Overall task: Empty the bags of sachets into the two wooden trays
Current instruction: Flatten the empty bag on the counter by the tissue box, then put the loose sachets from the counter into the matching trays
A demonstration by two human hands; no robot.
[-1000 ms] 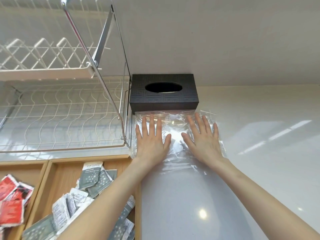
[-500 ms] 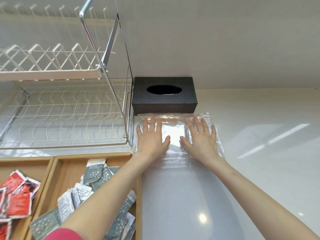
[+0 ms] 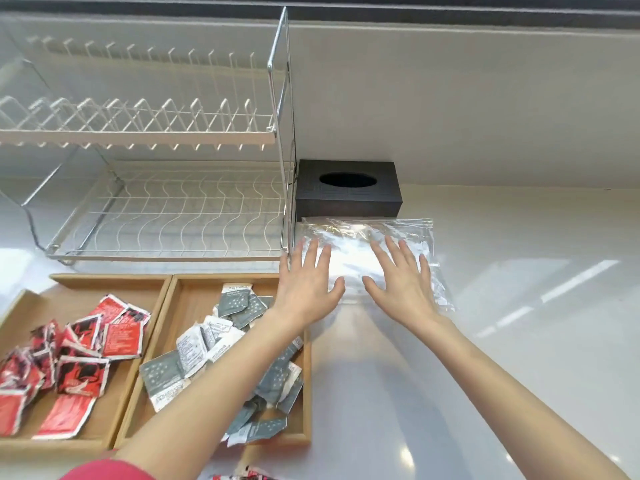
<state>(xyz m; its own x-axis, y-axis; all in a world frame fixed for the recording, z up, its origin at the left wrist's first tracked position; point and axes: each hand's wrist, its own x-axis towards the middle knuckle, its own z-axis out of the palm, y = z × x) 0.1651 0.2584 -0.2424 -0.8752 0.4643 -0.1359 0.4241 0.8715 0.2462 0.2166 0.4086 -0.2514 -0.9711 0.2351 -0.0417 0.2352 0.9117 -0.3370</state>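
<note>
Counter crowded at left: dish rack, black tissue box just behind clear plastic bags. Red sachets in left wooden tray, grey sachets in right wooden tray. Left hand and right hand flat, fingers spread, apparently resting on bags; forearms extended forward.

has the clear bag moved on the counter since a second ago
No. The clear bag keeps its far edge right against the black tissue box, as before; only the camera view shifted.
</note>
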